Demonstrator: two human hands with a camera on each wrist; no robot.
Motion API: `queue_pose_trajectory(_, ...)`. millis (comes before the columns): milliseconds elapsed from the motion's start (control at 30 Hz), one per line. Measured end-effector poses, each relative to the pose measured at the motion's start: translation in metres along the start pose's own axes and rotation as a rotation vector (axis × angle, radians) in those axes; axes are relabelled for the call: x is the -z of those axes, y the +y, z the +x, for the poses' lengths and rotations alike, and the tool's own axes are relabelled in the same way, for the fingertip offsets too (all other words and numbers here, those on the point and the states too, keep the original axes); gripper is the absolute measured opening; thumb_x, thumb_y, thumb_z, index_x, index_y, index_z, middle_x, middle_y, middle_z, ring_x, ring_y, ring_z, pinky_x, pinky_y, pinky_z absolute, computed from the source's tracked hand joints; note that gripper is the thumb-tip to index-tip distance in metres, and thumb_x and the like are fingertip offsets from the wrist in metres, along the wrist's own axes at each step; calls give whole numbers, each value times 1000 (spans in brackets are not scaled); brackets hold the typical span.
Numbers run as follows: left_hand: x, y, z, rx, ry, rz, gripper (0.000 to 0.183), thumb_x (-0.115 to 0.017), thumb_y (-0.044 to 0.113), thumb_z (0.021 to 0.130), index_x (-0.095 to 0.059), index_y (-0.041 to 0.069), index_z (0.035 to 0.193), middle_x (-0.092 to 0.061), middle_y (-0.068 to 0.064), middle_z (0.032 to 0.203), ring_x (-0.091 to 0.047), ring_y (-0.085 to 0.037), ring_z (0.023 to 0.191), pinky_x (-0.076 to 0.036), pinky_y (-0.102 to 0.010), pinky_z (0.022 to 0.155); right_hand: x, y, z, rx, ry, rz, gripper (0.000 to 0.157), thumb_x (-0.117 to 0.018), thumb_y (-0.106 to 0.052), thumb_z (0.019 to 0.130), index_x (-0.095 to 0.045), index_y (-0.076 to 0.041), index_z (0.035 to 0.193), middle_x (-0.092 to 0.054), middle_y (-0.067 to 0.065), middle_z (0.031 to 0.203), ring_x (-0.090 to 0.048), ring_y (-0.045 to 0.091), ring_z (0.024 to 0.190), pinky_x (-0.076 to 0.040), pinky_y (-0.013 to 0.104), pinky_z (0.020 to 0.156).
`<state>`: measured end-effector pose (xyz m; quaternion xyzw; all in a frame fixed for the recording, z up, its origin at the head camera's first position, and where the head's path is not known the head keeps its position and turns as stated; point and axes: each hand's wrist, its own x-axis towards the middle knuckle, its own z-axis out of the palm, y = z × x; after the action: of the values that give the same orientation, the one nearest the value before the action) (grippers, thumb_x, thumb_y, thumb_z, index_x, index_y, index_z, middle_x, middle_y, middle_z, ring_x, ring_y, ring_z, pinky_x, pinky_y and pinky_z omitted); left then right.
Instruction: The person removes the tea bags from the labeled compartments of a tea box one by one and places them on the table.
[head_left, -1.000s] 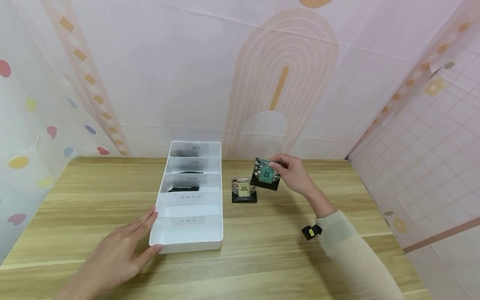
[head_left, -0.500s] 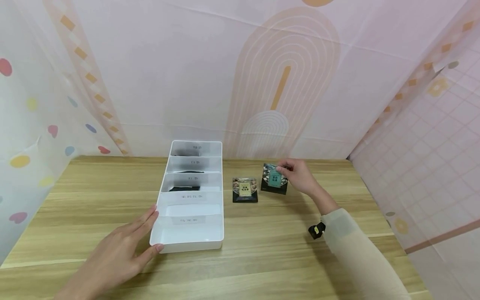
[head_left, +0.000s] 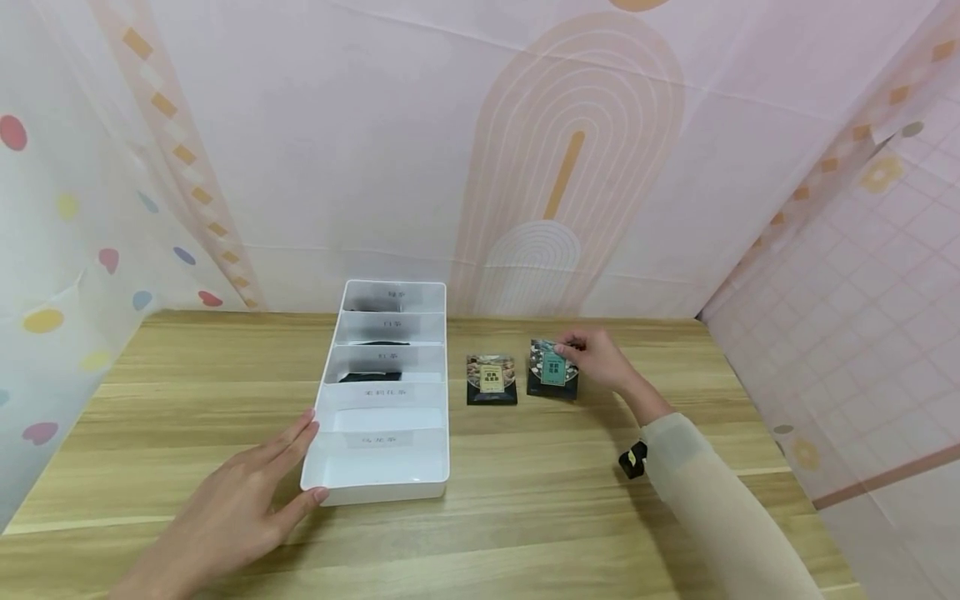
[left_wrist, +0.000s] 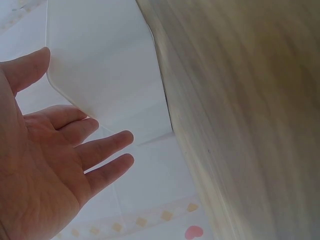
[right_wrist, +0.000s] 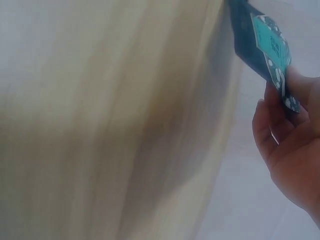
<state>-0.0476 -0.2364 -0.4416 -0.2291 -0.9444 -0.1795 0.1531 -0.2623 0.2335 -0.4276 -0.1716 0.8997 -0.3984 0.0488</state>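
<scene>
My right hand (head_left: 597,360) pinches the upper right corner of a dark tea sachet with a teal label (head_left: 553,369). In the right wrist view this tea sachet (right_wrist: 265,47) is held between thumb and fingers, its far edge close to the tabletop. Just left of it lies another dark tea sachet with a yellow label (head_left: 491,380), flat on the table. My left hand (head_left: 240,500) rests against the near left corner of a white divided box (head_left: 447,433). The left wrist view shows the left hand's fingers (left_wrist: 107,150) spread and loosely extended, thumb and fingers touching the box's wall.
Five labelled compartments make up the box; the three far ones hold dark sachets (head_left: 372,377). The wooden table (head_left: 517,533) ends at a patterned cloth backdrop (head_left: 390,167). A black strap device (head_left: 633,460) sits at my right wrist.
My right hand has moved right and down with the teal-labelled tea sachet, from overlapping the yellow-labelled one to beside it, near the table. The left hand and box stay in place.
</scene>
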Motion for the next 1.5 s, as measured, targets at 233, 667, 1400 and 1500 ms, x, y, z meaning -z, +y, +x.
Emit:
queue_pose_trajectory(233,1,0,0,5,-10,-8,80,-83,41,89,-55,-6,148,-51,-18,156,-66,-42,122,-55,-59,92,-6,11,8,-4,-35,-62,12,-65,-5,104,-75,1,101,-69,7,87,-52,16,74,-45,29,67)
queue_pose_trajectory(667,2,3,0,7,-6,-8,80,-83,41,88,-55,-5,148,-51,-16,157,-66,-41,121,-55,-57,92,-11,22,15,-19,-78,-134,12,-67,-6,103,-74,-4,94,-69,4,86,-55,17,77,-48,32,70)
queue_pose_trajectory(1400,1,3,0,12,-9,-9,80,-83,40,89,-55,-5,148,-52,-16,156,-67,-41,120,-55,-57,92,-14,21,17,-36,-91,-225,9,-72,-11,101,-76,-3,99,-72,7,94,-61,20,84,-55,38,77)
queue_pose_trajectory(1500,2,2,-1,6,-3,-8,80,-83,40,89,-55,-5,148,-52,-17,156,-67,-41,119,-56,-57,91,-15,21,18,-33,-90,-229,10,-72,-12,101,-76,-3,99,-72,7,93,-62,21,85,-55,39,78)
